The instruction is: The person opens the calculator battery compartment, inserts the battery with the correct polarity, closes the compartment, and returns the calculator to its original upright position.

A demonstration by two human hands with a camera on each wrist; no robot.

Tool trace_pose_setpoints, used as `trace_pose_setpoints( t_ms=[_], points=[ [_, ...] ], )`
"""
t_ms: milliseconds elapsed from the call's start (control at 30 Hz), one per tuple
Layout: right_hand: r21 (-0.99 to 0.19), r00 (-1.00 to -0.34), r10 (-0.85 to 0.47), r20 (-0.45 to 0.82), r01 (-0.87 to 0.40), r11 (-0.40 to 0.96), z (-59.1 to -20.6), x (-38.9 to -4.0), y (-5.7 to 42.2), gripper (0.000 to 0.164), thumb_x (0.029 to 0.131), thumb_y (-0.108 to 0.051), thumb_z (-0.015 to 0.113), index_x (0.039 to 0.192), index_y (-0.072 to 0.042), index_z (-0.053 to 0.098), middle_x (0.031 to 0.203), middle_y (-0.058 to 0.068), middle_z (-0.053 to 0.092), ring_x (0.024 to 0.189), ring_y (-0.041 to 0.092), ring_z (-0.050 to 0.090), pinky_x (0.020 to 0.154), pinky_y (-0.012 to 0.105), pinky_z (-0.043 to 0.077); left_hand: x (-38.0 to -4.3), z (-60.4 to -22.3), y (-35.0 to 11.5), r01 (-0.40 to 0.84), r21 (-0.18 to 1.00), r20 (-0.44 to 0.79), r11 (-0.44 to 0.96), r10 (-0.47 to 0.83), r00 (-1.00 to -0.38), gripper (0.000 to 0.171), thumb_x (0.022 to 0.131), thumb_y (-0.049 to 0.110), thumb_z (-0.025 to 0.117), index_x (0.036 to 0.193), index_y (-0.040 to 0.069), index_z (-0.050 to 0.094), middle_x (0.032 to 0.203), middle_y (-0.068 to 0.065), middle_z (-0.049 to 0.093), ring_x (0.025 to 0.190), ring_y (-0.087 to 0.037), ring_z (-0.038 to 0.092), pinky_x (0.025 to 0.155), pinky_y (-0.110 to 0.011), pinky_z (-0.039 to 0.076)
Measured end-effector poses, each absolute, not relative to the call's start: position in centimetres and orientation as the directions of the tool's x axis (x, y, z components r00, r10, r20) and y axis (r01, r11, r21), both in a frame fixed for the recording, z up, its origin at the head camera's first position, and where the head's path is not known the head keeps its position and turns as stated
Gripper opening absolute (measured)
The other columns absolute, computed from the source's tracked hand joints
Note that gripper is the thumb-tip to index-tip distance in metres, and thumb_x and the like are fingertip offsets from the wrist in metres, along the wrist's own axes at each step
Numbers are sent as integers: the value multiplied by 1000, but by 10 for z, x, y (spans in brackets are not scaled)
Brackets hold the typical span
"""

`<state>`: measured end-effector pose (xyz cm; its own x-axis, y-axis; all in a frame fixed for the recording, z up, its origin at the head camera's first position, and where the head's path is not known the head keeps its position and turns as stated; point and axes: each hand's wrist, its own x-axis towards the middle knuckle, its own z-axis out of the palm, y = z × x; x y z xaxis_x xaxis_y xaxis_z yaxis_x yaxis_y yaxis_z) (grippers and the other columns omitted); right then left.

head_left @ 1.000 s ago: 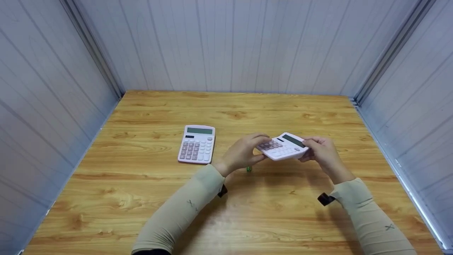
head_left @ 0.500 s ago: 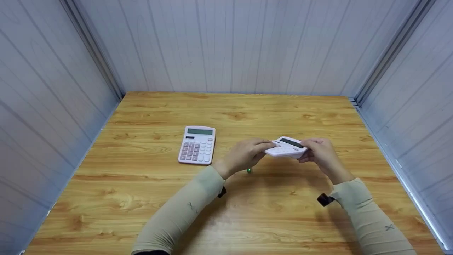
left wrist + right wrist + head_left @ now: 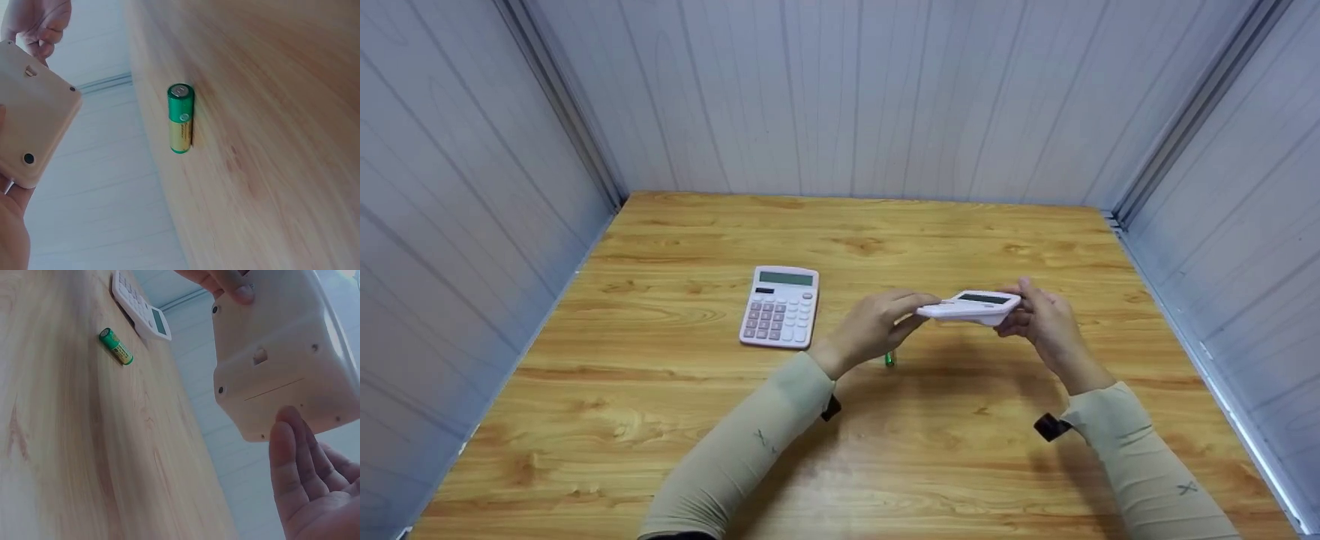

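A white-and-pink calculator [image 3: 971, 306] is held above the table, tilted so that its keys are seen nearly edge-on. My left hand [image 3: 877, 326] pinches its left edge, thumb underneath and fingers on top. My right hand [image 3: 1046, 330] is at its right end; in the right wrist view the fingertips [image 3: 284, 444] touch the calculator's back with fingers fairly straight, and the thumb stands off the top in the head view. The back [image 3: 270, 371] shows a small notch, a thin seam and several screw holes. Below lies a green-and-gold battery [image 3: 180, 119], partly hidden by my left hand in the head view.
A second white-and-pink calculator [image 3: 778, 307] lies face up on the wooden table [image 3: 660, 420], left of my left hand. Pale panel walls [image 3: 840, 97] enclose the table at the back and both sides. A black camera mount sits at each wrist.
The calculator has tipped, so its keys have turned out of view and it looks flatter. My right thumb has lifted from its top. The battery beneath has rolled slightly or shows more from behind my hand.
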<state>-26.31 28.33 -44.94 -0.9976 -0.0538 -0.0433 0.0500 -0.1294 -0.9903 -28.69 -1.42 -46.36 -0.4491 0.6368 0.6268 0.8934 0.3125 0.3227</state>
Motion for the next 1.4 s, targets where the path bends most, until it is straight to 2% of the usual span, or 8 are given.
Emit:
trace_pose_setpoints(
  t_ms=[133, 267, 467, 633, 767, 900, 1100, 1400],
  points=[
    [-977, -992, -42, 115, -106, -187, -452, -263, 284, 47, 117, -39, 46, 114, -6, 80, 106, -2, 80, 93, 10, 74, 79, 26, 64, -285, -461, -14, 836, 481, 593, 264, 604, -532, 25, 109, 13, 67, 131, 4, 74, 125, -12, 80, 114, -25, 78, 97, -39, 64],
    [-946, -954, -124, 271, -241, -217, -457, -264, 286, 46, 117, -37, 46, 125, -4, 77, 124, 0, 78, 117, 11, 71, 100, 26, 60, -284, -460, -13, 763, 613, 561, 207, 565, -605, 26, 108, 13, 68, 131, 1, 74, 125, -16, 79, 116, -28, 77, 97, -42, 64],
    [-922, -887, -283, 365, -302, -243, -462, -264, 285, 44, 119, -35, 43, 136, -8, 72, 137, -1, 75, 129, 10, 69, 114, 24, 53, -285, -459, -13, 607, 786, 466, 114, 535, -704, 32, 107, 11, 69, 138, 2, 72, 133, -16, 77, 122, -27, 76, 98, -36, 63],
    [-921, -873, -316, 371, -302, -247, -462, -265, 281, 36, 118, -33, 47, 136, -16, 72, 131, -5, 77, 124, 8, 70, 110, 25, 55, -285, -459, -13, 455, 890, 368, 40, 526, -767, 36, 107, 10, 68, 143, 3, 68, 137, -19, 75, 126, -29, 74, 102, -36, 63],
    [-931, -895, -285, 343, -284, -229, -460, -263, 277, 27, 115, -21, 53, 133, -21, 72, 126, -6, 77, 119, 9, 72, 104, 25, 58, -286, -459, -14, 384, 923, 325, 6, 522, -788, 37, 107, 10, 68, 144, 2, 67, 137, -20, 74, 124, -30, 75, 98, -38, 65],
    [-952, -936, -216, 278, -239, -193, -456, -259, 272, 27, 110, -8, 58, 131, -19, 71, 123, -5, 75, 116, 9, 71, 99, 25, 61, -288, -457, -15, 332, 943, 289, -5, 506, -813, 36, 106, 8, 69, 141, -1, 67, 133, -24, 75, 119, -33, 77, 91, -39, 67],
    [-980, -975, -135, 179, -165, -113, -451, -257, 266, 32, 105, 3, 60, 134, -9, 66, 115, 0, 75, 108, 13, 72, 89, 27, 64, -288, -455, -16, 284, 959, 249, -3, 489, -836, 37, 106, 11, 69, 142, 1, 66, 131, -23, 75, 116, -32, 77, 89, -41, 68],
    [-990, -985, -126, 121, -111, -89, -449, -257, 262, 28, 106, 3, 61, 132, -8, 64, 112, -2, 80, 106, 15, 77, 86, 31, 66, -289, -456, -17, 223, 974, 211, -35, 494, -843, 38, 108, 10, 66, 144, -1, 63, 135, -24, 72, 120, -30, 74, 96, -45, 66]
  ],
)
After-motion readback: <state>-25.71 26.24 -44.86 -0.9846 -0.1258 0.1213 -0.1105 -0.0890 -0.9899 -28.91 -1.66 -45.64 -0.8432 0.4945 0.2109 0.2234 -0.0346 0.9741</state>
